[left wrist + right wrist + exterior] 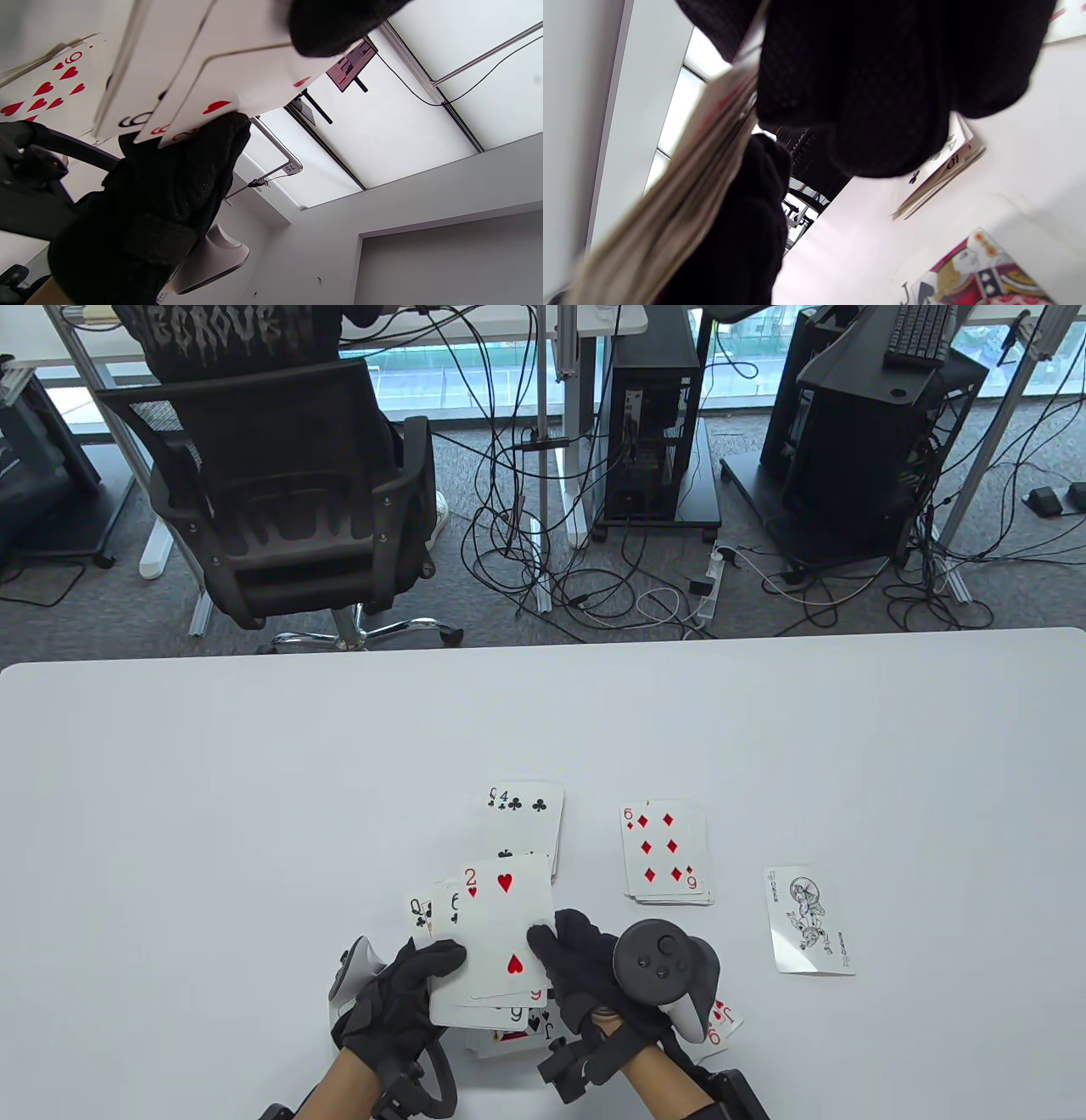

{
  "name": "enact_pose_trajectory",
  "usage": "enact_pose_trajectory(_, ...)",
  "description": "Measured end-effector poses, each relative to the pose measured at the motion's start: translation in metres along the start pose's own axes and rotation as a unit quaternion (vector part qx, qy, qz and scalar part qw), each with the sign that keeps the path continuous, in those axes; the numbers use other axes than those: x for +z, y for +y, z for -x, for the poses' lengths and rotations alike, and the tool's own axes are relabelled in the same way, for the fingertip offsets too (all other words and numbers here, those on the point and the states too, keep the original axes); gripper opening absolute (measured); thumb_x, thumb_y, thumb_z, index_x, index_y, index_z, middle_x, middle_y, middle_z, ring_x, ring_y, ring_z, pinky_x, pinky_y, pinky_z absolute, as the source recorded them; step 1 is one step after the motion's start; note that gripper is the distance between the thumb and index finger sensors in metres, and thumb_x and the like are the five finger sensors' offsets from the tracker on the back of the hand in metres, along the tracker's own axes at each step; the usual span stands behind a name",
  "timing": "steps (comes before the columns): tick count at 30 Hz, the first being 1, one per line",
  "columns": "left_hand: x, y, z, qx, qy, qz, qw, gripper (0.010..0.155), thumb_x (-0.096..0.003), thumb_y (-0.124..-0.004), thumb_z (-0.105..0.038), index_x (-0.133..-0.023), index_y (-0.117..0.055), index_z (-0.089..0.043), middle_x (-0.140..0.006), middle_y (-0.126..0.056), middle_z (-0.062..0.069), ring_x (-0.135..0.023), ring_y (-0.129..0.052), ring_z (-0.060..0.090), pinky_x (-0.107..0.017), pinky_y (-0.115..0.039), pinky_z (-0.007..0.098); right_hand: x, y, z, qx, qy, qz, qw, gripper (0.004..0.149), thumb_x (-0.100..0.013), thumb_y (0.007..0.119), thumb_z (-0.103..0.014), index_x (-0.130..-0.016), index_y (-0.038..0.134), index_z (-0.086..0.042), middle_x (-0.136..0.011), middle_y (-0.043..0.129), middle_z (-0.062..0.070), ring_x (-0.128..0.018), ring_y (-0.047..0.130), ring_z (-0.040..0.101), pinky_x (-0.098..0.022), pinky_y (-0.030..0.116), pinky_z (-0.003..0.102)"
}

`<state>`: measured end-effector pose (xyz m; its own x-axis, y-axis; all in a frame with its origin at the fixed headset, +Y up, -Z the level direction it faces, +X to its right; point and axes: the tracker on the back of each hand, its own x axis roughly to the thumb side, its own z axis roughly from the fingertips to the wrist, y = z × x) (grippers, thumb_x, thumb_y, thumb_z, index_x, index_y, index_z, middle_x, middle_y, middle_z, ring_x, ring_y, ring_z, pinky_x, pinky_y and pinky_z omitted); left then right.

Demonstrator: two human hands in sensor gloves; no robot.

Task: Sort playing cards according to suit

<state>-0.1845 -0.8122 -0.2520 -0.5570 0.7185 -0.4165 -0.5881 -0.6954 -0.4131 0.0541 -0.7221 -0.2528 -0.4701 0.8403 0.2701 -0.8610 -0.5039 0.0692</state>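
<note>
Both hands hold a fanned stack of playing cards (492, 937) above the table's front edge, the two of hearts (506, 925) on top. My left hand (407, 993) grips the stack's left lower side, thumb on the face. My right hand (585, 967) pinches the right edge of the top card, and its fingers (882, 106) show dark in the right wrist view beside the card stack's edge (683, 203). In the left wrist view the fan's faces (199, 97) show from below. On the table lie a clubs pile (528, 814), a diamonds pile (666, 853) and a single joker (808, 920).
More cards lie under my hands: a jack of spades (971, 275) and red cards (721, 1022) near the front edge. White table (212, 814) spreads wide to the left and right. Beyond the far edge stand an office chair (280, 500) and computer towers.
</note>
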Motion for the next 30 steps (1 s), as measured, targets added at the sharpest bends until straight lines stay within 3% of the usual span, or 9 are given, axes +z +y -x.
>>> enact_pose_trajectory(9, 0.002, 0.005, 0.000, 0.014, -0.003, -0.023, 1.000, 0.055, -0.0618, -0.069, -0.038, -0.108, -0.038, -0.033, -0.110, -0.057, -0.007, -0.097, -0.076, 0.018, -0.072, -0.069, 0.039, 0.000, -0.059, 0.029, -0.059, 0.047, 0.037, 0.996, 0.042, -0.053, 0.066, -0.021, -0.070, 0.074, 0.017, -0.034, 0.094, 0.009, -0.024, 0.099, 0.030, -0.031, 0.084, 0.051)
enact_pose_trajectory(12, 0.002, 0.007, -0.002, 0.018, -0.007, -0.028, 0.999, 0.055, -0.0619, -0.069, -0.038, -0.108, -0.038, -0.033, -0.110, -0.057, -0.007, -0.097, -0.075, 0.017, -0.072, -0.069, 0.038, 0.005, -0.084, 0.043, -0.030, 0.078, 0.041, 0.996, 0.042, -0.053, 0.067, -0.020, -0.069, 0.074, 0.018, -0.032, 0.094, 0.009, -0.021, 0.098, 0.029, -0.029, 0.085, 0.051)
enact_pose_trajectory(14, 0.002, 0.008, -0.002, 0.019, -0.009, -0.031, 0.999, 0.055, -0.0619, -0.069, -0.038, -0.108, -0.038, -0.033, -0.110, -0.057, -0.007, -0.097, -0.075, 0.017, -0.072, -0.069, 0.038, 0.012, -0.095, 0.053, 0.012, 0.111, 0.014, 0.994, 0.042, -0.053, 0.067, -0.020, -0.069, 0.075, 0.018, -0.031, 0.094, 0.009, -0.020, 0.098, 0.029, -0.028, 0.085, 0.050)
enact_pose_trajectory(22, 0.003, 0.006, -0.001, 0.020, -0.002, -0.039, 0.999, 0.055, -0.0620, -0.068, -0.039, -0.108, -0.038, -0.033, -0.110, -0.057, -0.007, -0.097, -0.075, 0.017, -0.072, -0.069, 0.038, 0.039, -0.090, 0.083, 0.146, 0.210, -0.074, 0.964, 0.044, -0.053, 0.068, -0.020, -0.068, 0.074, 0.021, -0.029, 0.094, 0.009, -0.015, 0.098, 0.029, -0.025, 0.085, 0.050)
enact_pose_trajectory(26, 0.004, 0.005, -0.002, 0.020, -0.003, -0.040, 0.999, 0.055, -0.0621, -0.068, -0.039, -0.108, -0.038, -0.033, -0.110, -0.057, -0.007, -0.097, -0.075, 0.017, -0.072, -0.069, 0.038, 0.041, -0.080, 0.088, 0.210, 0.228, -0.099, 0.946, 0.046, -0.053, 0.069, -0.021, -0.068, 0.074, 0.022, -0.028, 0.094, 0.009, -0.014, 0.099, 0.029, -0.024, 0.085, 0.050)
enact_pose_trajectory(30, 0.004, 0.005, -0.002, 0.020, -0.002, -0.041, 0.999, 0.055, -0.0620, -0.068, -0.039, -0.108, -0.038, -0.032, -0.110, -0.056, -0.007, -0.097, -0.075, 0.017, -0.072, -0.069, 0.038, 0.037, -0.068, 0.084, 0.323, 0.213, -0.138, 0.912, 0.050, -0.053, 0.070, -0.026, -0.068, 0.075, 0.022, -0.028, 0.095, 0.010, -0.014, 0.099, 0.029, -0.024, 0.085, 0.049)
